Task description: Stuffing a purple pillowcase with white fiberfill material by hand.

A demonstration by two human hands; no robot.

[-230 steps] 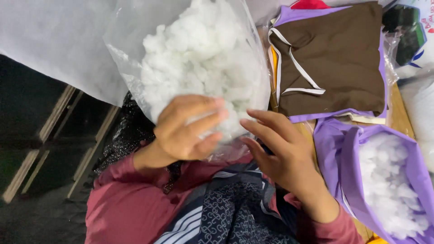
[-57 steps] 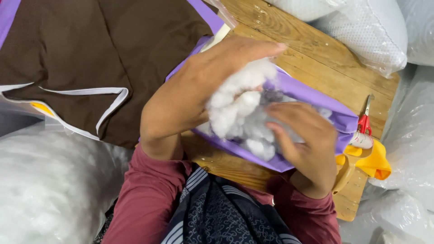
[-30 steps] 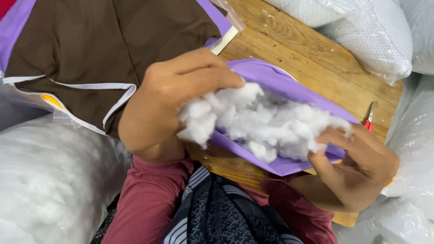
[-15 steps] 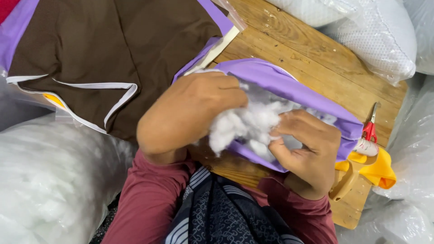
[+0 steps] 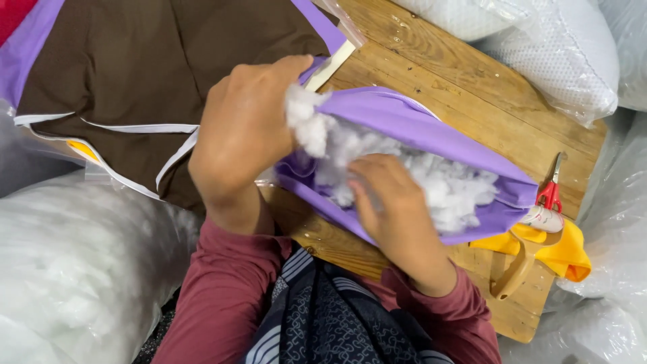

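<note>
A purple fabric cover (image 5: 431,135) lies open-mouthed across the near part of the wooden surface (image 5: 472,87), its opening turned toward the person and packed with white fibre stuffing (image 5: 445,189). The left hand (image 5: 246,128) is closed around the cover's left end, fingers curled over the rim where a tuft of stuffing bulges out just beside the thumb. The right hand (image 5: 391,202) is pressed flat into the stuffing inside the mouth, fingers spread and partly sunk in the fibre, clasping nothing that can be made out. The lower lip of the cover runs along the near edge of the surface, with only a thin strip of bare wood showing below it. To the left, a brown cloth panel with purple border and white piping (image 5: 155,74) overlaps the surface's left edge and touches the cover's upper corner. At the cover's right end sit red-handled snips (image 5: 549,192), a yellow cloth (image 5: 563,249) and a tan looped handle (image 5: 515,269), crowding that corner. Bare wood remains beyond the cover, toward the far edge. Clear plastic bags of stuffing hem everything in: a large one at the lower left (image 5: 74,269), others along the far right (image 5: 539,47), leaving little free room around the sides.
</note>
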